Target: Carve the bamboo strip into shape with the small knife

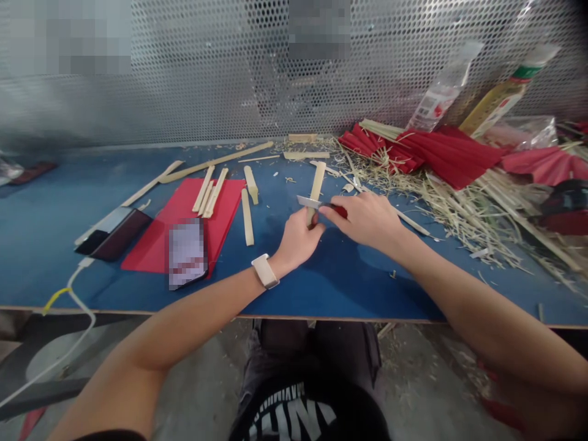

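Step in hand, by the look of it: shaving bamboo strip, mid-tabletop. Left hand grips strip's near end. Right hand clenched round knife, blade across strip. Next stroke likely needs firm hold, blade away from fingers.

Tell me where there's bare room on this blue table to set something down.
Bare blue table lies at far left beyond the phone, and along the near edge under both forearms, between the red mat and the shavings. The right side is crowded with shavings and red fans; strips clutter the middle.
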